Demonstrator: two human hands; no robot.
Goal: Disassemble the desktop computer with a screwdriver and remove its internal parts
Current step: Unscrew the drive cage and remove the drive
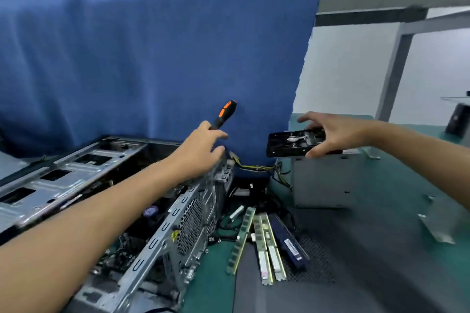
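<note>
The open grey computer case [175, 226] lies on its side at the lower left, its circuit board visible inside. My left hand [201, 147] reaches over the case's far corner and grips a screwdriver with a black and orange handle [225, 113] that points up and away. My right hand [333, 134] holds a flat black drive-like part [292, 143] by its right end, just above the grey power supply box [320, 180]. Yellow and black cables [256, 168] run from that box toward the case.
Several memory sticks [264, 244] lie on the green mat [396, 185] right of the case, partly on a dark perforated panel [312, 262]. A bent metal bracket [442, 221] sits at the right. A blue cloth [152, 46] hangs behind. A grey frame [396, 58] stands at the back right.
</note>
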